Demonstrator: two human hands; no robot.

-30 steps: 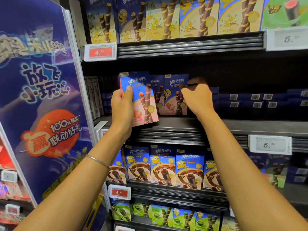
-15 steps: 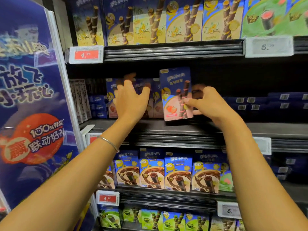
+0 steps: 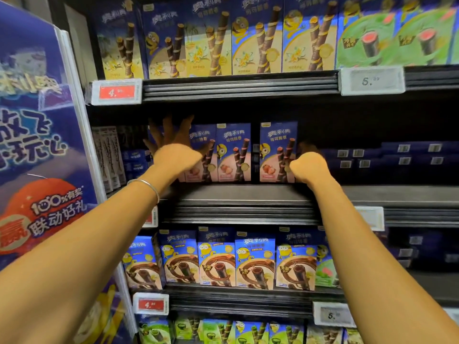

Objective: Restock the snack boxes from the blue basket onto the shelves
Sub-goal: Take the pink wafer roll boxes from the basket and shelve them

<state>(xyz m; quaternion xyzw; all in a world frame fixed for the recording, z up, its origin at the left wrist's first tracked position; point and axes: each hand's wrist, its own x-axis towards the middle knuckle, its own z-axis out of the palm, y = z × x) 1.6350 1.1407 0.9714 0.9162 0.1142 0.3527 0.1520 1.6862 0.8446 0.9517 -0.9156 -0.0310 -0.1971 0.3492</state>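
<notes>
Head: left hand [image 3: 173, 150] splayed on box row [image 3: 233, 155]; right hand [image 3: 309, 166] curled at lone box [image 3: 277, 150] edge, grip unclear.

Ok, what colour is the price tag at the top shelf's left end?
The price tag is red in a white frame; head view.

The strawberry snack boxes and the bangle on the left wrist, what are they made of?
The strawberry snack boxes: likely printed cardboard, slightly glossy, sharp folded edges. The bangle: probably polished metal, thin and silvery with a bright glint.
</notes>
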